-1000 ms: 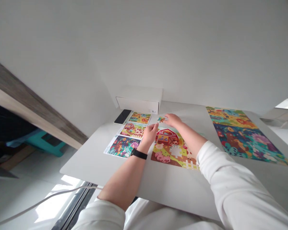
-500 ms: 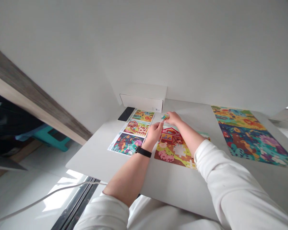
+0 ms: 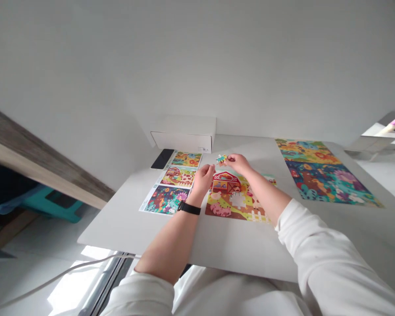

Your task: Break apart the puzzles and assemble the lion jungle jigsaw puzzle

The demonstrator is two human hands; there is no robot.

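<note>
Between the thumb and fingers of my right hand point(image 3: 239, 162) is a small jigsaw puzzle piece point(image 3: 221, 159) with green, white and yellow colours, raised above the table. My left hand point(image 3: 202, 180), with a black band on its wrist, is closed just left of the piece and apart from it. Whether its pinched fingertips hold anything is hidden. Beneath both hands lies a farm jigsaw puzzle point(image 3: 222, 210) showing a red barn, a pig and a fence. A pale, piece-shaped gap shows near its middle. My right forearm covers part of its right side.
A sheet with three small pictures point(image 3: 154, 193) lies to the left, a black phone point(image 3: 163, 159) beside its top. Behind stands a white box point(image 3: 181, 140) against the wall. On the right are joined jungle and sea puzzles point(image 3: 329, 182). A teal stool point(image 3: 52, 204) is on the floor.
My hands have drawn apart, and the puzzle piece is now in my right hand only, turned to show more of its face. The camera view has shifted slightly to the right.
</note>
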